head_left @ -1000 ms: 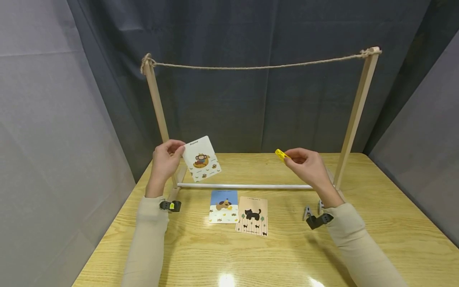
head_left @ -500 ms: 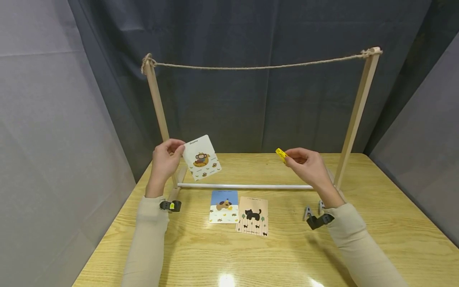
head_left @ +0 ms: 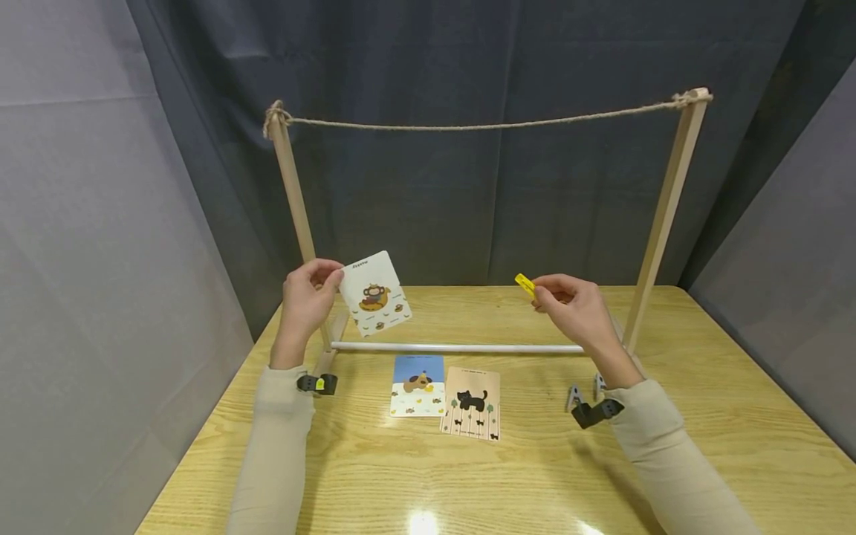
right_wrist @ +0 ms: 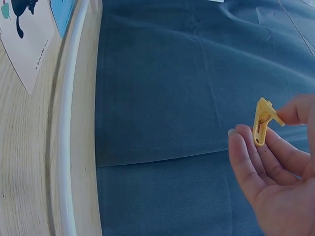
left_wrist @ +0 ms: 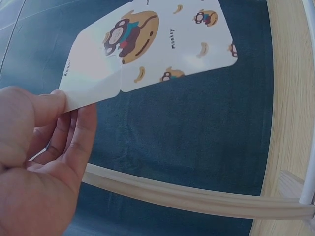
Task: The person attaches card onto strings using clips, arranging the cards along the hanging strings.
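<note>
My left hand (head_left: pixel 309 301) pinches the upper left corner of a white card with a monkey on a banana (head_left: pixel 374 296), held tilted in the air beside the left post. In the left wrist view the monkey card (left_wrist: pixel 147 64) shows a seam across it, with thumb and fingertips (left_wrist: pixel 54 105) on its corner. My right hand (head_left: pixel 574 306) holds a yellow clothespin (head_left: pixel 525 284) above the table, to the right of the card. The right wrist view shows the clothespin (right_wrist: pixel 262 120) between thumb and fingers.
A rope (head_left: pixel 468 127) spans two wooden posts (head_left: pixel 669 193), joined low down by a white rod (head_left: pixel 455 347). On the table lie a dog card (head_left: pixel 417 401) and a black cat card (head_left: pixel 478 423), edges touching or overlapping. Grey clothespins (head_left: pixel 574 396) are by my right wrist.
The clothespin has turned slightly in my right fingers. The monkey card has shifted very slightly up and left; the rest looks the same.
</note>
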Motion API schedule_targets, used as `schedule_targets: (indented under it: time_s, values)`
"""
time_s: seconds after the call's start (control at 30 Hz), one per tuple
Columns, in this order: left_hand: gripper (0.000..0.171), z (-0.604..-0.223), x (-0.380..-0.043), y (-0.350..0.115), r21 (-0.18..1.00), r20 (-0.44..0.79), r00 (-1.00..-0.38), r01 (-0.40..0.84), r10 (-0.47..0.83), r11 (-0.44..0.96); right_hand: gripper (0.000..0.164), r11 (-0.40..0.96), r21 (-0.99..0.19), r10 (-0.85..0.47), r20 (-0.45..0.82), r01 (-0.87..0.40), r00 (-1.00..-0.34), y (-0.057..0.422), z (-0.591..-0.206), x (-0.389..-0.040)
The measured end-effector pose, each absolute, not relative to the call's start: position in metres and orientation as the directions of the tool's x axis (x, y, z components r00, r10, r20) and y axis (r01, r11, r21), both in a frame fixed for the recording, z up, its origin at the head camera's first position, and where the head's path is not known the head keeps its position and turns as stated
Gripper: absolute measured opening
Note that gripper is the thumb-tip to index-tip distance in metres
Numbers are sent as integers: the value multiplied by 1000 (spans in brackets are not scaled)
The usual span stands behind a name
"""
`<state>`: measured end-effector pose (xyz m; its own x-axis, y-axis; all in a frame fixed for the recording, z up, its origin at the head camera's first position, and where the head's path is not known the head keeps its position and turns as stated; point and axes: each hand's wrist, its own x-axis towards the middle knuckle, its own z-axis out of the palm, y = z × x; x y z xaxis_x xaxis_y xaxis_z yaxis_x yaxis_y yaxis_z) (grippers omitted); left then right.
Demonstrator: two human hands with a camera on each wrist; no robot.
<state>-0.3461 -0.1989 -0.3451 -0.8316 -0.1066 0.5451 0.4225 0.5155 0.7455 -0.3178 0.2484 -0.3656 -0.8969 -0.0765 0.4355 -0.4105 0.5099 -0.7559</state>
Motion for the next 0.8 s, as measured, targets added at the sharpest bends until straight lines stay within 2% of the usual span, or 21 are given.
schedule_targets:
  time_s: [0.3,0.8]
  values:
    - [16,-343,-345,-202,746,548,-828,418,-120,519,36,494,-759,-44,466,-425,-884,246,-362,-316]
    - [18,-340,-342,-205,748,555,-819,413,-147,520,37,379,-820,-1,463,-429,-886,246,-359,-316]
